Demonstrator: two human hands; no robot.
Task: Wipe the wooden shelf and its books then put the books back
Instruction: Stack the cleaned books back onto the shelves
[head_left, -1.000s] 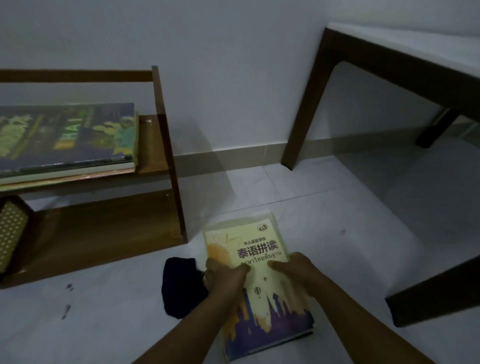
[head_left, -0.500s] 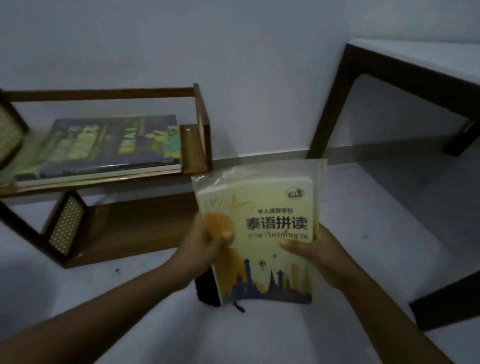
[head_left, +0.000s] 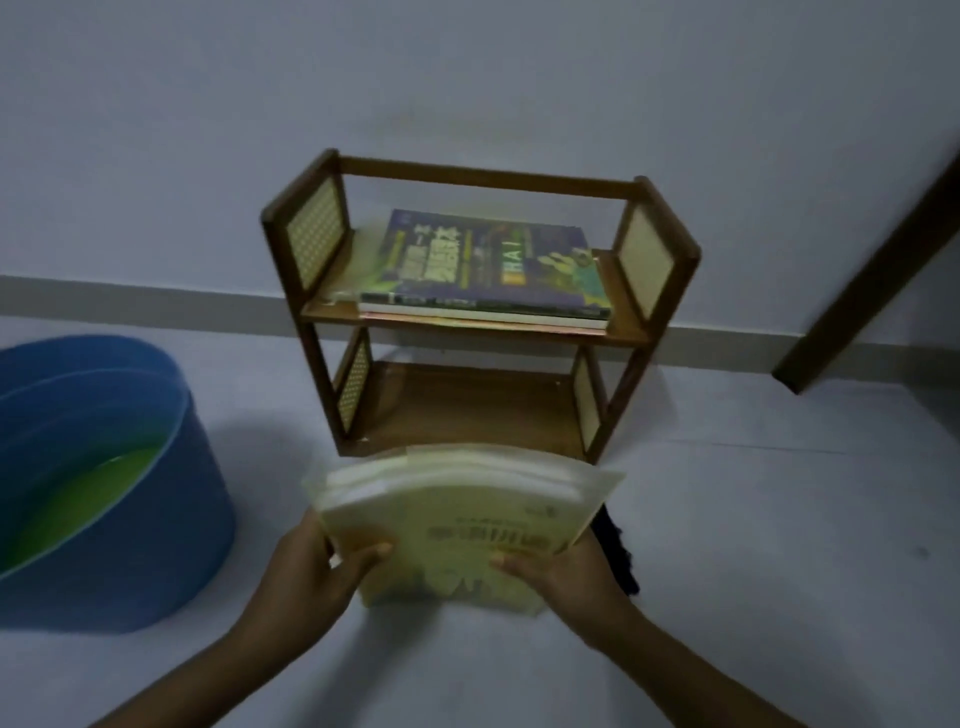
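A small two-tier wooden shelf (head_left: 470, 338) with woven side panels stands on the floor against the wall. Its upper tier carries a flat stack of books (head_left: 483, 270), a dark purple and green cover on top. The lower tier (head_left: 462, 410) is bare. In front of it I hold a yellow stack of books (head_left: 462, 514) in a clear cover, flat and low. My left hand (head_left: 317, 566) grips its near left corner, thumb on top. My right hand (head_left: 561, 571) grips its near right corner. A dark cloth (head_left: 618, 551) lies on the floor just right of the stack, partly hidden.
A blue tub (head_left: 104, 493) with green liquid sits on the floor to the left. A dark wooden table leg (head_left: 872, 280) slants down at the far right. Pale floor stretches around the shelf.
I lifted the yellow stack off the floor beside the cloth and brought it level in front of the shelf. My view swung left, so the shelf is centred and the tub appeared.
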